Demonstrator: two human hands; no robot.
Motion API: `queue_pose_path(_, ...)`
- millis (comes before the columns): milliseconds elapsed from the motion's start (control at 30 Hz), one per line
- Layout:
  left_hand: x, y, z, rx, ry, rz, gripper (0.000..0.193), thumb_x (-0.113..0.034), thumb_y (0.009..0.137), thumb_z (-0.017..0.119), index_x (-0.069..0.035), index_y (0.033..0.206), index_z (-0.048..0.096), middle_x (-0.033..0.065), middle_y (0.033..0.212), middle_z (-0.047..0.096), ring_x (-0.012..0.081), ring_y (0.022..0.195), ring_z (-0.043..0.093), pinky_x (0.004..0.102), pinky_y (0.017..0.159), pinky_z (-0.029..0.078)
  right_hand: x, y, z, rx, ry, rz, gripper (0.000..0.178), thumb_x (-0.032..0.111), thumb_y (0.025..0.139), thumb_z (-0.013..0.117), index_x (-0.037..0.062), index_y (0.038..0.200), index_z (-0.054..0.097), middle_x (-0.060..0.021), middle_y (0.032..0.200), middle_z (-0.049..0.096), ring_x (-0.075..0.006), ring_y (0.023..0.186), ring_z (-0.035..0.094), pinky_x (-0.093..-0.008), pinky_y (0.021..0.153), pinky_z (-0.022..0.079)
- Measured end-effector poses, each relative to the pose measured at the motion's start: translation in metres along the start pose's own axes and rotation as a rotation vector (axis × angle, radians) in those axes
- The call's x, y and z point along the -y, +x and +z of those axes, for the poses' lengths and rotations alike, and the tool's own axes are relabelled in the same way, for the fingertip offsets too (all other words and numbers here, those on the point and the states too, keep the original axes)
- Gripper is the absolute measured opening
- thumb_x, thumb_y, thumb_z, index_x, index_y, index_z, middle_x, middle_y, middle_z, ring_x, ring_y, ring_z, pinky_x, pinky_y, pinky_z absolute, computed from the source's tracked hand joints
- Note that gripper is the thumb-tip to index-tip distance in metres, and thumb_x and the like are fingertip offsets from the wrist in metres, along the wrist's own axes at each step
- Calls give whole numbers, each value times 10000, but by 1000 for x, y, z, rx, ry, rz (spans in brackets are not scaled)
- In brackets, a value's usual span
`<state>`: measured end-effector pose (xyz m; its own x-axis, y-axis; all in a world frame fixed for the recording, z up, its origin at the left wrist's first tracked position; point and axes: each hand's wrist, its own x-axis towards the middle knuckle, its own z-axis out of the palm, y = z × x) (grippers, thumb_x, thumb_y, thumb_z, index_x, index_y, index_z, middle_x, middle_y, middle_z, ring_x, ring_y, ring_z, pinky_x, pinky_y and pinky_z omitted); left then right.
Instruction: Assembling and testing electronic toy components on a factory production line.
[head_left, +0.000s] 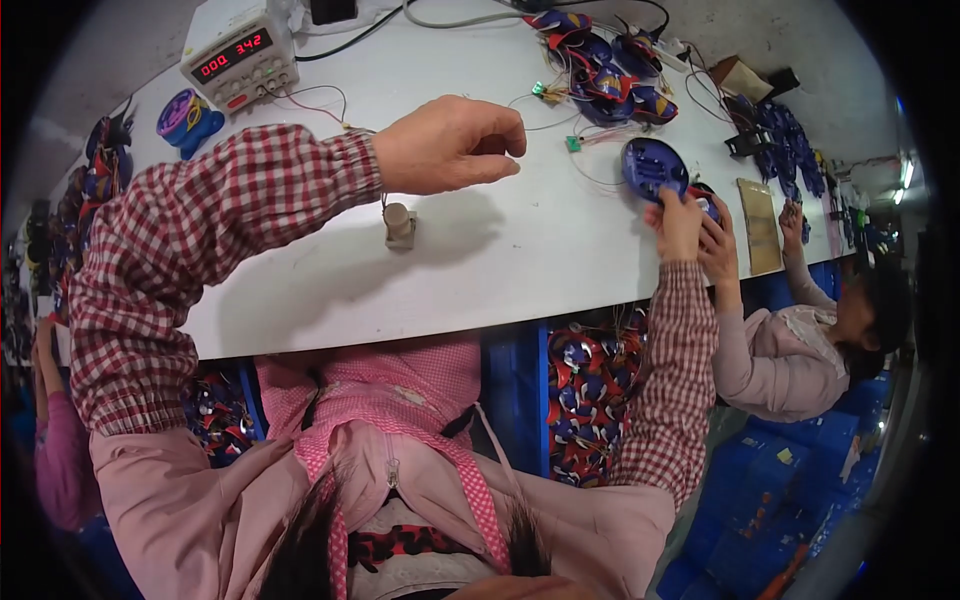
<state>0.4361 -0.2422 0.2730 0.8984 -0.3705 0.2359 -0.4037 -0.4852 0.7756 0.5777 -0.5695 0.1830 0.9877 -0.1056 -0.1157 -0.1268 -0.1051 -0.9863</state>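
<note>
My left hand [450, 143] hangs over the white table, its fingers loosely bent and the thumb apart from them, with nothing between them. Below it on the table stands a small device with a round beige knob [398, 222]. On the right, my right hand [678, 222] pinches the lower edge of a round dark blue plastic shell [655, 165], whose inner side with moulded ribs faces up. Thin wires run from near the shell to a small green circuit board [573, 144]. Right beside my right hand, a co-worker's hand [718, 240] holds a red and blue part, partly hidden.
A power supply [240, 55] with red digits stands at the back left, beside a blue and purple round object [185, 120]. Wired red and blue shells [605, 75] are heaped at the back. Blue bins of shells [590, 400] sit under the table edge. A co-worker [800, 350] sits at right.
</note>
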Motion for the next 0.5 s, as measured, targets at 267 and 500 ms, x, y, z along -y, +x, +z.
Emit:
queue_pose_path(267, 19, 54, 37, 86, 342, 95, 260, -163, 804, 608, -6, 1004, 554, 95, 721, 598, 230, 641, 581, 343, 615, 477, -24, -169, 16, 291, 147, 141, 355, 54, 842, 565, -21, 1156, 419, -76, 780, 558, -125, 479, 539, -243, 406, 461)
queue_pose_path(500, 42, 111, 99, 13, 566, 151, 441, -246, 787, 601, -41, 1166, 507, 180, 1052, 579, 319, 958, 584, 416, 813, 474, -39, -248, 24, 607, 137, 195, 343, 23, 845, 542, -11, 1165, 421, -62, 818, 557, -93, 497, 521, -207, 428, 440)
